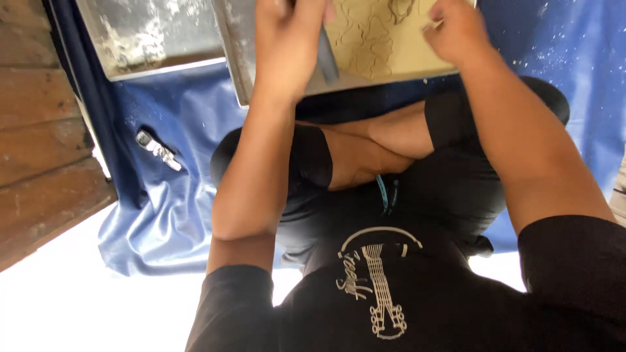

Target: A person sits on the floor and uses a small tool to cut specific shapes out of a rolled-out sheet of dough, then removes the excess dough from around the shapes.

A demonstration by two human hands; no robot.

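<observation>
1. Nearest the camera is the person's own black shirt with a pale printed design, and below it crossed bare legs in black shorts, seated on a blue cloth spread over the floor.
2. On the cloth to the left lies a small metal tool, well apart from both hands.
3. Farther out, the left hand has its grip closed around a dark grey blade-like tool, which angles down onto the near edge of a metal tray.
4. The tray holds a flat tan sheet with wavy outlines cut into it.
5. The right hand rests at the sheet's far right, grip pinched on a small pale bit; what it is cannot be told.
6. Beyond, at upper left, sits a second, dusty metal tray.
</observation>
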